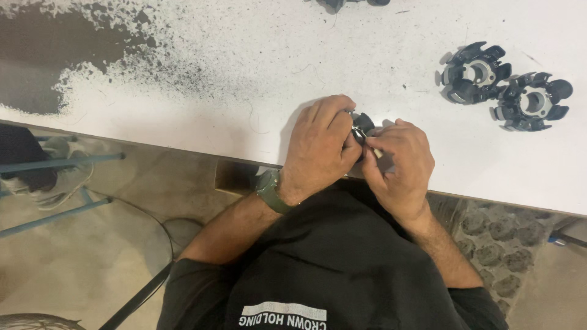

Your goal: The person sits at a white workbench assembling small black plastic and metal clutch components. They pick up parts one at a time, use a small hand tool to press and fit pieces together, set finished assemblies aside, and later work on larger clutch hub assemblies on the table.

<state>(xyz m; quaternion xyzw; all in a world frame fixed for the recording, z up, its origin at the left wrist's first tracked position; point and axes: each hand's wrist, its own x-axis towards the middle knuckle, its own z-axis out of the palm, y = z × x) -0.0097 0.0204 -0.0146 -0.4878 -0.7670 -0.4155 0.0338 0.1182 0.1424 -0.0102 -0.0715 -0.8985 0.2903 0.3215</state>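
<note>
Both hands are drawn in close at the near edge of the white table [183, 116], just in front of the person's chest, and the small black part [363, 126] sits pinched between them. The left hand [321, 143], the one with the green wristband [269, 190], curls over the part from its own side, its fingers wrapped around the top so most of the piece is hidden; only a dark rounded edge and a glint of metal show in the gap. The right hand [400, 162] closes in from the opposite side, thumb and forefinger gripping a small pale bit [378, 153] that touches the part. So the piece lies directly between the two palms, equally near to each; its long axis I cannot tell. Farther out, beyond the right hand and well apart from it, two black clawed ring parts [476, 73] [532, 101] rest touching on the tabletop.
</note>
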